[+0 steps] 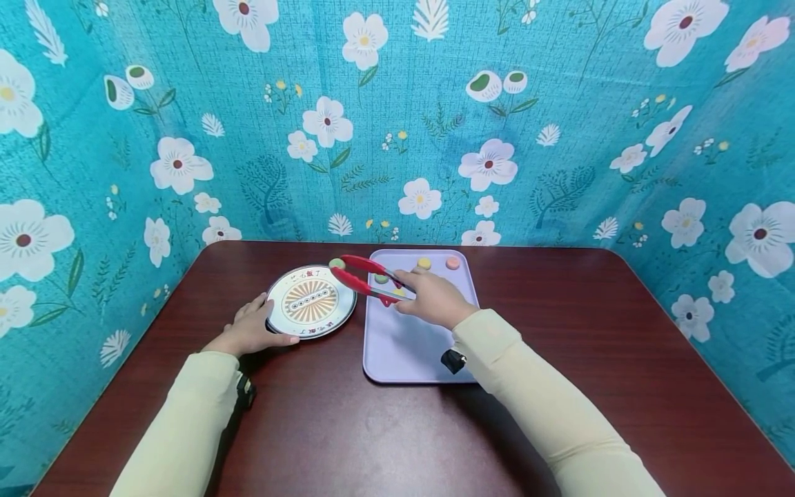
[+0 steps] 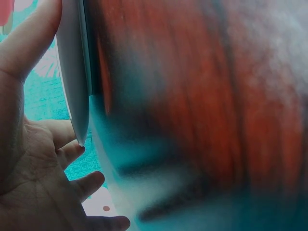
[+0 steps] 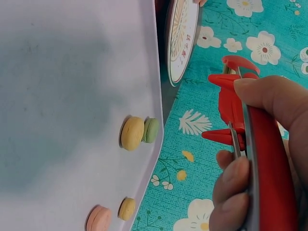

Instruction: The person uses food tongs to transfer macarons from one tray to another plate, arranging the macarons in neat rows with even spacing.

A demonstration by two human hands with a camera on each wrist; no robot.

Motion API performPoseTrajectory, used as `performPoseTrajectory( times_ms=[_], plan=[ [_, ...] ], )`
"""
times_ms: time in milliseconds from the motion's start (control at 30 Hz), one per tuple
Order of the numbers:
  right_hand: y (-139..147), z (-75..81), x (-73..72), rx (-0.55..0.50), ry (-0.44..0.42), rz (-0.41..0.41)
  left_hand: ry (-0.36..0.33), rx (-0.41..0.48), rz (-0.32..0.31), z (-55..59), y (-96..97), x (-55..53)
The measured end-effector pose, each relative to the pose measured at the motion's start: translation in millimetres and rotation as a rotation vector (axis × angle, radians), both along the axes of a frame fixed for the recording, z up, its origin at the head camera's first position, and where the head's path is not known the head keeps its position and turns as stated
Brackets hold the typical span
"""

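My right hand (image 1: pixel 437 297) grips red-tipped metal tongs (image 1: pixel 360 283) above the left edge of a lilac tray (image 1: pixel 410 352). A green macaron (image 1: pixel 337 264) is pinched between the tong tips, over the right rim of a round plate (image 1: pixel 310 301) with a sunburst pattern. My left hand (image 1: pixel 257 328) rests against the plate's left side, thumb along the near rim and fingers spread; in the left wrist view the fingertips touch the plate's edge. On the tray lie a green macaron (image 3: pixel 151 130), a yellow macaron (image 3: pixel 132 133), a smaller-looking yellow macaron (image 3: pixel 127 209) and a pink macaron (image 3: pixel 98 220).
The plate and tray stand side by side on a dark reddish-brown wooden table (image 1: pixel 596 345), a narrow gap between them. Behind and at both sides hangs a blue floral cloth (image 1: pixel 397 138). Black straps show at both wrists.
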State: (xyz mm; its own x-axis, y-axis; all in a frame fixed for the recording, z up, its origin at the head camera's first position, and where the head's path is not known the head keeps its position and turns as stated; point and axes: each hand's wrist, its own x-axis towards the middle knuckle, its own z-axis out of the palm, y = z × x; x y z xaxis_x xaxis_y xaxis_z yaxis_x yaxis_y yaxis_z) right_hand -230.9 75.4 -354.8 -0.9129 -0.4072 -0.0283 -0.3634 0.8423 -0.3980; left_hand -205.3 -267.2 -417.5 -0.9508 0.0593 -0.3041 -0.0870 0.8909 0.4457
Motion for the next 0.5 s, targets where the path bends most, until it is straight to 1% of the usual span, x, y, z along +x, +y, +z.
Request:
performPoseTrajectory(
  times_ms=[300, 500],
  plan=[
    [-12, -1.6, -3.4, -0.019, -0.003, 0.024, -0.005, -0.009, 0.001, -1.2, -2.8, -0.7],
    [-18, -2.7, -5.5, -0.016, -0.005, 0.036, -0.009, -0.007, 0.007, -1.1, -0.9, -1.4]
  ],
)
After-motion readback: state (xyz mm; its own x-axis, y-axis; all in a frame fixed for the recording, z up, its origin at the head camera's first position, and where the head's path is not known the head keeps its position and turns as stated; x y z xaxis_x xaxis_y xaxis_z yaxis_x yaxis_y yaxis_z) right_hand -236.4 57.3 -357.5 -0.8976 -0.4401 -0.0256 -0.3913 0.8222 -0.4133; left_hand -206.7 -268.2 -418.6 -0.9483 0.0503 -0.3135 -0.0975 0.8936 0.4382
